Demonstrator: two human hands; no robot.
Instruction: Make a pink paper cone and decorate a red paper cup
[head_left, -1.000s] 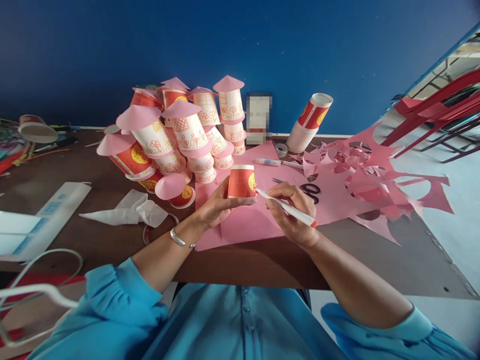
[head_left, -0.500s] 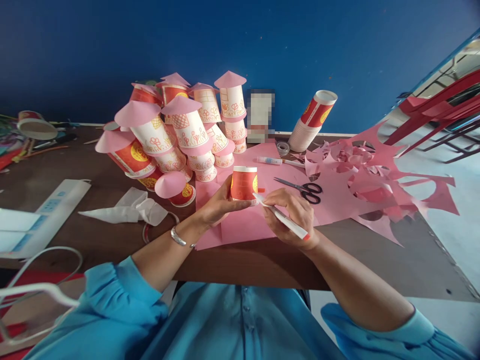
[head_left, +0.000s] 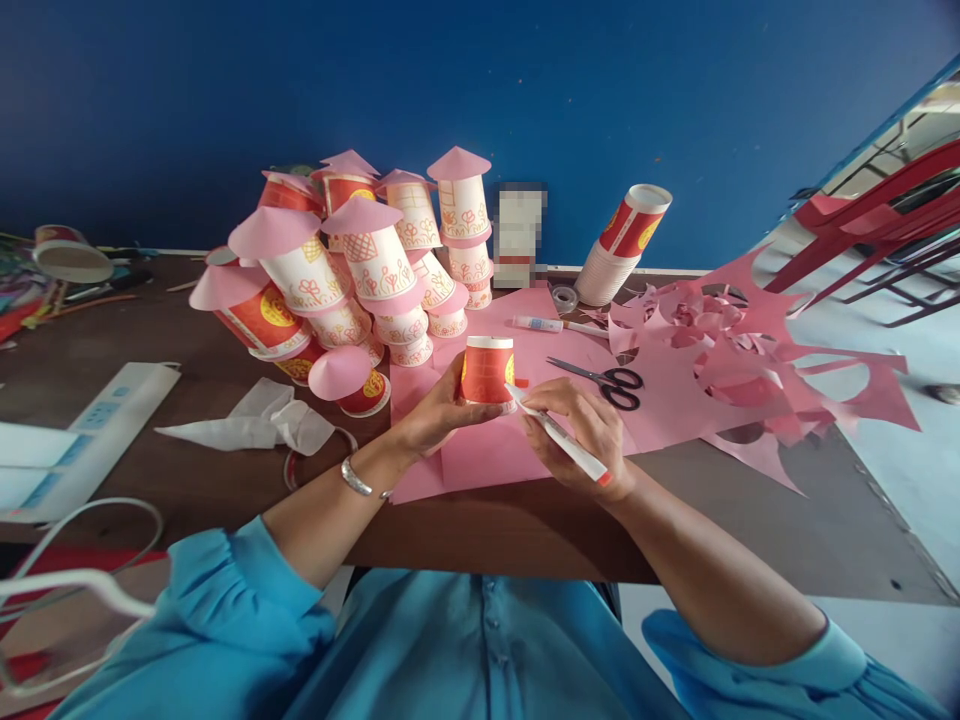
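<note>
My left hand (head_left: 442,410) is closed around the lower left side of a red paper cup (head_left: 487,372), which stands upside down with its white base upward and shows yellow marks. In my right hand (head_left: 581,430) is a white marker pen (head_left: 566,447) with a red end; its tip meets or nearly meets the cup's lower right edge. A small red marker cap (head_left: 522,383) shows just right of the cup. Both hands are over pink paper (head_left: 487,455). Black-handled scissors (head_left: 600,378) lie beyond my right hand.
Paper-cup towers with pink cone roofs (head_left: 364,215) crowd the back left. Stacked cups (head_left: 626,240) lean near the wall, beside a tape roll (head_left: 565,298) and a glue stick (head_left: 538,323). Pink paper scraps (head_left: 750,345) cover the right; a power strip (head_left: 101,430) lies left.
My right hand and the marker pen have shifted very slightly left against the cup. My left hand still holds the cup in about the same place.
</note>
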